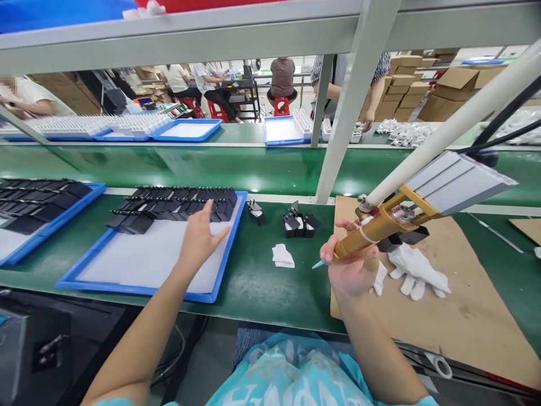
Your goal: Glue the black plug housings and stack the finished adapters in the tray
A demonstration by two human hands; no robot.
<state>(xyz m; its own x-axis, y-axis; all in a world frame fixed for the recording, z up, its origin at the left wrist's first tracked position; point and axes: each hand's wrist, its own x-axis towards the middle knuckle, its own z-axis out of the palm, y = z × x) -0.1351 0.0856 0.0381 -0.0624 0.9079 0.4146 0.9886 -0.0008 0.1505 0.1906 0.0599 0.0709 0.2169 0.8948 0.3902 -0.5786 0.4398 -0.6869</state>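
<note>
My left hand [199,239] hovers over the right side of a blue tray [139,290], fingers apart and nothing in them. Rows of black plug adapters [177,203] fill the tray's far part, just beyond that hand. My right hand [350,268] is closed around a gold-coloured cylindrical tool [359,239] with a pale blue nozzle pointing down and left. Between my hands, a few black adapter housings [300,225] stand together on the green bench, with a single adapter [256,212] to their left. A crumpled white scrap [283,256] lies nearer me. Black pieces [401,239] show partly behind the tool.
A white glove [416,270] lies on a cardboard sheet [473,304] at right. Another tray of adapters [42,206] stands far left. A slanted grey post [350,107] and white pole [443,124] cross the view. Several people sit or stand beyond the bench.
</note>
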